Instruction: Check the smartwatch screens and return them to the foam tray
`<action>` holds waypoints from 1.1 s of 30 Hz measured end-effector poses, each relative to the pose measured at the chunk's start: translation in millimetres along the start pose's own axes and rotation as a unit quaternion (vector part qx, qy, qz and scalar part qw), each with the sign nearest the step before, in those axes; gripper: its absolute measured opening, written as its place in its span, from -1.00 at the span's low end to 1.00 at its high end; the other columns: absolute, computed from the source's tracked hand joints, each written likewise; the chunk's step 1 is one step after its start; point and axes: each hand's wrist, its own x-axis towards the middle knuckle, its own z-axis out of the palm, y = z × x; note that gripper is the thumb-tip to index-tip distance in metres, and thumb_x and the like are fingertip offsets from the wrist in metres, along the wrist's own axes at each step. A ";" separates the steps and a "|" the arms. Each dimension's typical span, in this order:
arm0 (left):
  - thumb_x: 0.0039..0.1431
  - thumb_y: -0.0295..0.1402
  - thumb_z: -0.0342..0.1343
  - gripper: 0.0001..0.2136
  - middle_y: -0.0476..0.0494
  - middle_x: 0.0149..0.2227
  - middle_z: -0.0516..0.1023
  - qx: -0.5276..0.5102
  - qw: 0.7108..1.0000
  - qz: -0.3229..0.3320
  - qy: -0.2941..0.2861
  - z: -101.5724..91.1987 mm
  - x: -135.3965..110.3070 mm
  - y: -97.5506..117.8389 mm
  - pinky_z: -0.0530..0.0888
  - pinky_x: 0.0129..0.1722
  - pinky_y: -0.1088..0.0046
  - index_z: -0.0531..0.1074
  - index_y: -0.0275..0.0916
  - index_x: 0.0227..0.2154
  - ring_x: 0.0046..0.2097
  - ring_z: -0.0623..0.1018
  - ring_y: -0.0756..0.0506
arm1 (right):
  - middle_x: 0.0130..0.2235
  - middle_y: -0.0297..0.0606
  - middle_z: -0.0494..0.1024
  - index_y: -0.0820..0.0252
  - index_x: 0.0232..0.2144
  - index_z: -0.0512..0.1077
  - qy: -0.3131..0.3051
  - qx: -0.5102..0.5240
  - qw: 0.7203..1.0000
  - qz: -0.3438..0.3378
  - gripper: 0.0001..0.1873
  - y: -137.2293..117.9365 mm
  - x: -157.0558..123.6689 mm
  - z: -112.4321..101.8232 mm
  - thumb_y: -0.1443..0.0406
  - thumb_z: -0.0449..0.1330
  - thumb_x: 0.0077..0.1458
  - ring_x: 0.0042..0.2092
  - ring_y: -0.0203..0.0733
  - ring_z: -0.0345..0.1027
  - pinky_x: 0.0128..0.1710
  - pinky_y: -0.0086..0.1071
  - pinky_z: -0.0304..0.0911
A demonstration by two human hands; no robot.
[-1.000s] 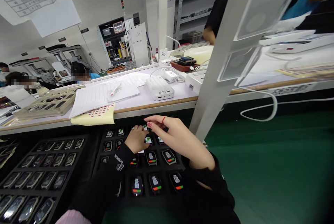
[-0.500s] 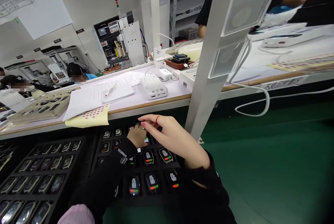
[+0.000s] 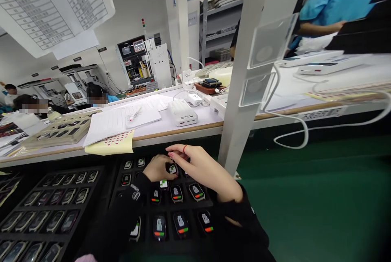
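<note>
My left hand [image 3: 156, 167] is closed on a smartwatch [image 3: 173, 169] with a green-and-white screen, thumb and fingers at its sides. My right hand [image 3: 197, 165], with a red band round one finger, is stretched out just right of that watch, fingers apart and apparently holding nothing. Both hands are above a black tray [image 3: 167, 204] of strapless smartwatches in separate slots. Among them are a watch with a lit green-and-white screen [image 3: 164, 184] and a watch with white text and a red-green bar [image 3: 176, 193]. My right hand hides some slots behind it.
A second black tray [image 3: 23, 209] of dark-screened watches lies to the left. Above the trays runs a bench edge [image 3: 177, 135] with papers [image 3: 106, 121] and a white power bank [image 3: 182, 113]. A metal post [image 3: 240, 107] rises at the right. Several people are farther off.
My left hand has shifted slightly, and the watch between its fingers now shows more fully. My right hand keeps nearly the same pose. The whole view has tilted upward a little.
</note>
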 end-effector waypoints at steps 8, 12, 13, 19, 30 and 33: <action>0.17 -0.08 0.17 -0.46 -0.34 0.10 0.53 -0.276 0.950 0.029 0.142 -32.8 -52.8 13.3 0.44 0.15 0.24 0.44 -0.33 0.11 0.13 0.53 -0.23 | -0.10 -0.17 0.59 0.21 0.06 0.44 0.021 0.048 0.999 -0.002 -0.64 6.4 11.6 12.7 0.18 0.09 0.30 -0.14 -0.06 0.48 -0.17 -0.23 0.39; 0.05 -0.12 0.34 -0.47 -0.32 0.08 0.54 -0.427 0.878 0.047 0.213 -32.1 -64.3 15.5 0.47 0.13 0.30 0.49 -0.27 0.05 0.12 0.54 -0.21 | -0.11 -0.16 0.57 0.19 -0.02 0.42 -0.006 0.204 0.979 0.005 -0.65 3.5 18.0 33.7 0.09 0.16 0.28 -0.10 -0.08 0.47 -0.16 -0.25 0.42; 0.00 -0.18 0.39 -0.49 -0.29 0.06 0.56 -0.460 0.857 0.052 0.225 -30.9 -65.5 15.9 0.48 0.12 0.33 0.52 -0.25 0.02 0.10 0.56 -0.20 | -0.14 -0.17 0.56 0.18 -0.04 0.42 -0.013 0.247 0.969 0.010 -0.63 3.5 19.6 39.1 0.06 0.21 0.25 -0.11 -0.08 0.47 -0.18 -0.27 0.43; 0.01 -0.32 0.40 -0.56 -0.18 0.05 0.58 -0.481 0.835 0.085 0.253 -30.7 -69.7 14.7 0.45 0.13 0.41 0.54 -0.17 -0.01 0.09 0.55 -0.12 | -0.31 -0.23 0.57 0.21 -0.19 0.44 -0.020 0.398 0.915 0.068 -0.46 5.1 27.1 56.2 -0.02 0.47 -0.02 -0.33 -0.19 0.48 -0.32 -0.35 0.45; 0.07 -0.39 0.35 -0.57 -0.16 0.05 0.57 -0.373 0.874 0.115 0.288 -35.7 -78.8 12.7 0.41 0.15 0.45 0.49 -0.17 0.04 0.09 0.52 -0.10 | -0.43 -0.30 0.57 0.23 -0.49 0.57 -0.015 0.475 0.873 0.112 -0.60 -0.3 31.9 58.2 0.11 0.61 -0.25 -0.51 -0.37 0.33 -0.50 -0.52 0.30; 0.10 -0.37 0.34 -0.58 -0.16 0.07 0.56 -0.441 0.853 0.132 0.245 -35.1 -76.6 15.7 0.45 0.10 0.48 0.49 -0.13 0.05 0.08 0.54 -0.09 | -0.49 -0.31 0.54 0.23 -0.50 0.57 -0.003 0.471 0.876 0.103 -0.62 -4.2 29.5 54.1 0.12 0.61 -0.23 -0.52 -0.36 0.34 -0.49 -0.52 0.30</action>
